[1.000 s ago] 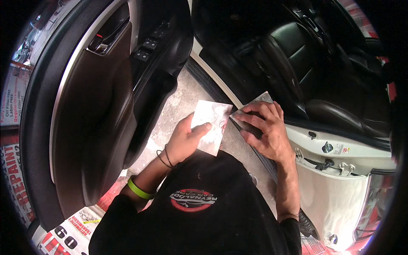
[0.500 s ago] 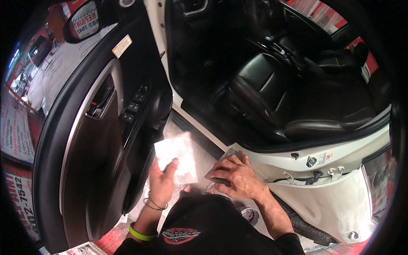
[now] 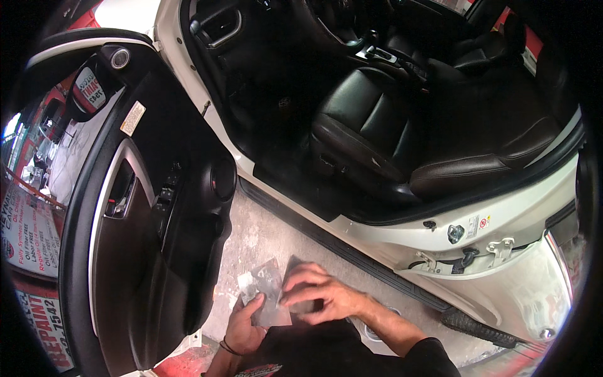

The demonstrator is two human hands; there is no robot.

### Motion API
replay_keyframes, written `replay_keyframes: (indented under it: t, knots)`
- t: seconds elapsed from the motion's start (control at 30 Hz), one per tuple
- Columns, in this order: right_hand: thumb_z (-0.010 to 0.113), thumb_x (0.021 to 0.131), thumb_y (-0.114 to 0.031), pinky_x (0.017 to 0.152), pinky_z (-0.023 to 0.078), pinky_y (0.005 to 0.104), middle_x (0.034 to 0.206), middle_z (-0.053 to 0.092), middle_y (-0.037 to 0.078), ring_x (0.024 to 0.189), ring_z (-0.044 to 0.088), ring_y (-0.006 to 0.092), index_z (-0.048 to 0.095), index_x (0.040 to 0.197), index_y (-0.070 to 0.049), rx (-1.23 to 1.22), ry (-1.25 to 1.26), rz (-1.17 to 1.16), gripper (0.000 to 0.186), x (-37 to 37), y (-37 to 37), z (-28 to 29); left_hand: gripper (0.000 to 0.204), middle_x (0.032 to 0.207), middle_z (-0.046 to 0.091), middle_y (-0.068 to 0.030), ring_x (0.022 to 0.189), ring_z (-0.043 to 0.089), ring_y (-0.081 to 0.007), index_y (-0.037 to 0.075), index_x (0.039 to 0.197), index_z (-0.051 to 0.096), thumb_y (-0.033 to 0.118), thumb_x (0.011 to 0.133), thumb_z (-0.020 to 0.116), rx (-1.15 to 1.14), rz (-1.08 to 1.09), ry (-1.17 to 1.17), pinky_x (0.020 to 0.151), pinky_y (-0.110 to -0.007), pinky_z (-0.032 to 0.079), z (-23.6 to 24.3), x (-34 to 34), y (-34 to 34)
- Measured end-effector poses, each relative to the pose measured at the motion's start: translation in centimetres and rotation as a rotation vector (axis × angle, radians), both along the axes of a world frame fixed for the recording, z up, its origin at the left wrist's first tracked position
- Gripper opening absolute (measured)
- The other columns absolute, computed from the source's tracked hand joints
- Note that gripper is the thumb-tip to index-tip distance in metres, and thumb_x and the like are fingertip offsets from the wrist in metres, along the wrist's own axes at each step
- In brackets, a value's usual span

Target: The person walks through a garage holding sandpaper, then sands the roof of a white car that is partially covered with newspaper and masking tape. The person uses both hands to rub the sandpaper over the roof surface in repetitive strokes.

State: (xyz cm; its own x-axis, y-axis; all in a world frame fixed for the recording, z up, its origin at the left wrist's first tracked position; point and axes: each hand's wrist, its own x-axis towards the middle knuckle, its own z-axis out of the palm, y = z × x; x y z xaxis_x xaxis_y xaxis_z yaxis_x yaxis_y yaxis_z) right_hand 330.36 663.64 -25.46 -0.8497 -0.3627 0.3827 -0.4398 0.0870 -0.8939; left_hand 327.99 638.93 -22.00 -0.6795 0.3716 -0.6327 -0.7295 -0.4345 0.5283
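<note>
A pale, crinkled sheet [image 3: 267, 290] – it looks like thin plastic or paper, glossy in places – sits low in the near middle of the view, held just above the concrete floor [image 3: 270, 232] between the open car door [image 3: 144, 207] on the left and the door sill [image 3: 352, 251] on the right. The left hand [image 3: 244, 323] comes up from the lower edge with its wrist bent back, thumb on top of the sheet's near left corner and the fingers curled underneath, pinching it. The right hand [image 3: 317, 294] reaches in from the right with the forearm angled across the body; its fingers are spread and bent, pressing down on a darker grey piece [image 3: 298, 276] that lies on the right part of the sheet – whether they grip it or only press on it cannot be told. A thin dark band [image 3: 227, 347] circles the left wrist. Farther off, the black driver's seat [image 3: 402, 132] fills the cabin on the right, and the white body pillar [image 3: 477, 251] with its latch stands beyond the right forearm. The door's inner panel is dark, with a speaker [image 3: 223, 179] and a row of switches [image 3: 164, 196].
</note>
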Motion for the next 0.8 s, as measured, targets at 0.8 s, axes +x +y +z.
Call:
replay_keyframes:
  t: [0.8]
  knots:
    - [0.09, 0.081, -0.019, 0.097, 0.046, 0.0465, 0.113, 0.069, 0.015, 0.107, 0.063, 0.029, 0.06, 0.129, -0.002, -0.574, -0.457, 0.293, 0.059, 2.8, -5.9, 6.8, 0.041, 0.129, 0.067, -0.0101, 0.117, 0.065, -0.0234, 0.004, 0.141, 0.053, 0.009, 0.101, 0.06, 0.071, 0.207, 0.502, 0.104, -0.04, 0.05, -0.3, -6.1, -10.4]
